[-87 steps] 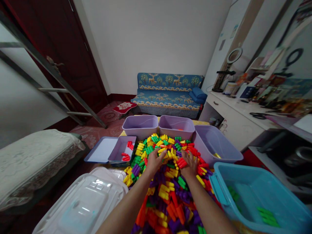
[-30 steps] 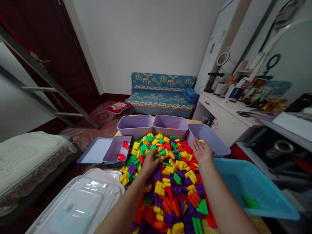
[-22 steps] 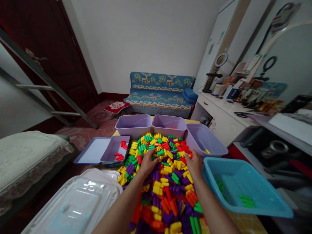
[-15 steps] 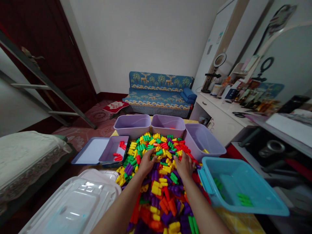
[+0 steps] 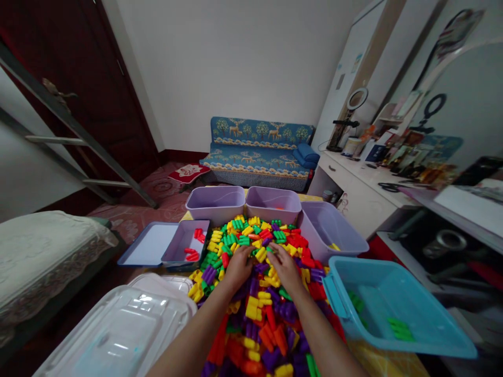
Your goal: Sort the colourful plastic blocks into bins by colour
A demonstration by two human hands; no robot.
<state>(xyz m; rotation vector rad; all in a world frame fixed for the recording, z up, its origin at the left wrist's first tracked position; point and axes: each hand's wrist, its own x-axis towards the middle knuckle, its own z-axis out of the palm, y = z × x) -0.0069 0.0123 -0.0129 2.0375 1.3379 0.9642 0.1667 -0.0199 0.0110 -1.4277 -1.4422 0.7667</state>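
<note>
A heap of red, yellow, green and purple plastic building blocks (image 5: 270,331) covers the middle of the table. My left hand (image 5: 239,267) rests in the heap with its fingers curled inward; whatever they may hold is hidden. Close by on its right, my right hand (image 5: 286,267) lies palm down over the blocks, its fingers stretched out and apart. Between the two hands is a yellow block (image 5: 261,255), near the fingertips of both. I cannot tell whether either hand touches it.
Three lilac bins (image 5: 215,209) line the heap's far side and right. A blue bin (image 5: 396,340) with green blocks stands at right. At left are a shallow box (image 5: 178,250) with red blocks and clear lids (image 5: 118,335). A patterned sofa (image 5: 255,152) stands behind.
Both hands have moved closer together over the heap. My left fingers have curled in, and my right hand has shifted left with its fingers reaching forward. The view has shifted slightly.
</note>
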